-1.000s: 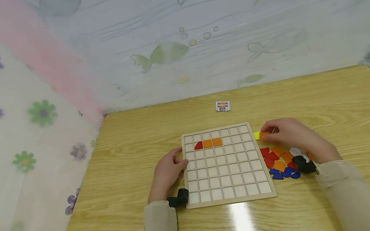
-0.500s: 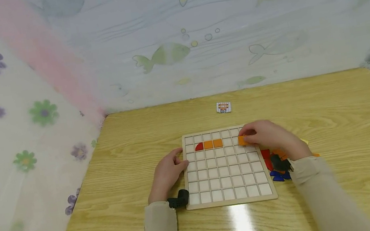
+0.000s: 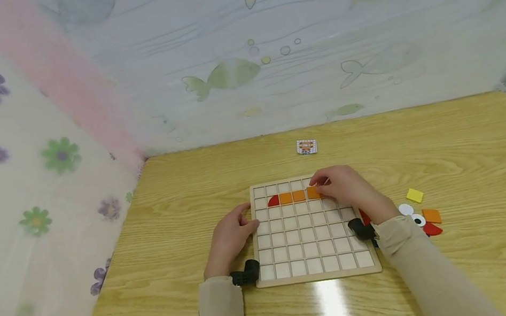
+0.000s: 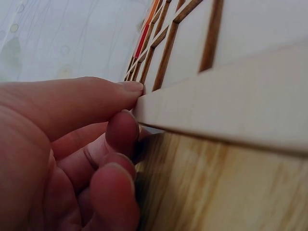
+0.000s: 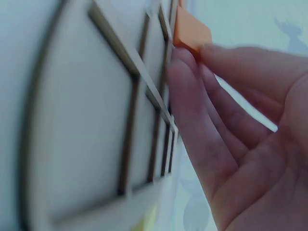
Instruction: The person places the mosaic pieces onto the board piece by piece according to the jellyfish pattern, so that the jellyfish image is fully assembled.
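Note:
My right hand [image 3: 347,190] pinches an orange square tile [image 3: 313,192] between thumb and fingers, over the second row of a wooden grid board [image 3: 306,235]. In the right wrist view the tile [image 5: 191,31] is tilted at the fingertips, close against the board's dividers. Left of it in that row lie a red quarter-round tile [image 3: 273,201] and two orange square tiles [image 3: 292,197]. My left hand [image 3: 230,239] grips the board's left edge. The left wrist view shows its thumb on the rim and curled fingers [image 4: 121,132] at the side.
Loose tiles lie right of the board, partly hidden by the right arm: a yellow tile [image 3: 415,195], white round pieces [image 3: 406,209], an orange square [image 3: 431,216] and a red piece [image 3: 432,229]. A small pattern card [image 3: 307,146] lies behind the board.
My right hand has carried the orange tile leftward from beside the board to over the second row. The yellow tile there now shows on the table. My left hand stays at the edge.

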Action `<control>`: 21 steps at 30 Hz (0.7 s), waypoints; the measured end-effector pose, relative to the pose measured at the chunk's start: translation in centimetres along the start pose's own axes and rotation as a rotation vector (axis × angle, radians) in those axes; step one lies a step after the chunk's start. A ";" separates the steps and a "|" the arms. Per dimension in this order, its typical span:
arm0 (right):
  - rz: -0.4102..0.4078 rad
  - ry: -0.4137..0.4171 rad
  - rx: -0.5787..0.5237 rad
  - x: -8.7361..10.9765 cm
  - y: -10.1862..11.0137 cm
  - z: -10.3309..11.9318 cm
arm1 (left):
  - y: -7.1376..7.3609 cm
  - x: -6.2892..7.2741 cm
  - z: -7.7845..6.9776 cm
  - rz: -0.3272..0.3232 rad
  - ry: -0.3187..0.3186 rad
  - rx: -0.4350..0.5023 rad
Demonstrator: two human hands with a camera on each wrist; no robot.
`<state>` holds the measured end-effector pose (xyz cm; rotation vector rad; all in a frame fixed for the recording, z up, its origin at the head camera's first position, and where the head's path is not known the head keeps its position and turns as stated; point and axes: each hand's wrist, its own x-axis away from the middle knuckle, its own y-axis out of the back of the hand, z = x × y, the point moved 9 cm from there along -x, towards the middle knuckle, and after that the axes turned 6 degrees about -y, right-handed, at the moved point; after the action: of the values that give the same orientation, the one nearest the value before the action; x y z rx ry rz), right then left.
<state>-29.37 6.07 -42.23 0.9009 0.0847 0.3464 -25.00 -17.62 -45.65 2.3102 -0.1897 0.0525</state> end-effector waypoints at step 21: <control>-0.020 0.032 0.062 0.2 -0.3 0.8 | 0.2 0.1 -0.1 -0.001 -0.007 0.010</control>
<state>-28.89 5.37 -41.92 0.9554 0.1345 0.3416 -24.90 -17.65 -45.44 2.3202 -0.1921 0.0448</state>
